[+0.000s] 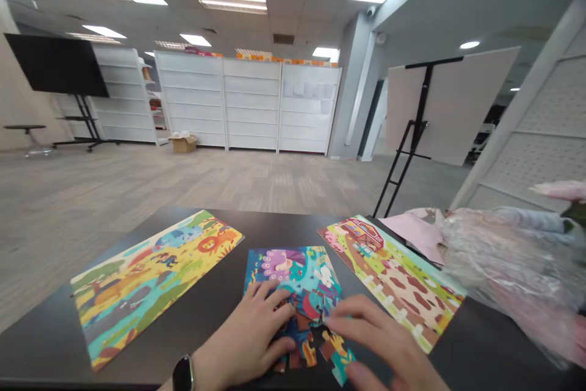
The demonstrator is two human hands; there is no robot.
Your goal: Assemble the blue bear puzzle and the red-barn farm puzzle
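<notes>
Left hand: (245, 333) flat, palm down, fingers spread wide over the jigsaw pieces (293, 333). Pressing or resting, no grip.
Right hand: (382, 342) fingers curved and close together, tips at the upper edge of the jigsaw pieces. Cannot tell if a piece is pinched; tips hidden in the pile.
Wrist: black watch (183, 374) on the left wrist.
Technique: flat hand looks right for pinning pieces so they don't slide. Fine work is best left to the fingertips. Tab to slot, press straight down, no dragging across neighbours.
Landmark: middle puzzle (293, 269), on the bench (196, 312), directly under both hands.
Middle puzzle look: purple, teal and blue picture. Upper part lies joined; lower part broken up, with gaps.
Loose bits: near edge of the middle puzzle, orange, blue and teal jigsaw pieces lie scattered, partly under the hands. One teal piece (343, 366) sits at the lower right.
Left of middle puzzle: long jungle puzzle (155, 281), yellow and green, with a lion, lying at an angle.
Right of middle puzzle: long farm puzzle (394, 281), red barn at far end, lying at an angle.
Further right: pink cloth (412, 232) and a clear plastic bag (503, 257), touching the farm puzzle's edge.
Behind the bench: black easel (412, 129), white shelves (247, 98), cardboard box (183, 144).
</notes>
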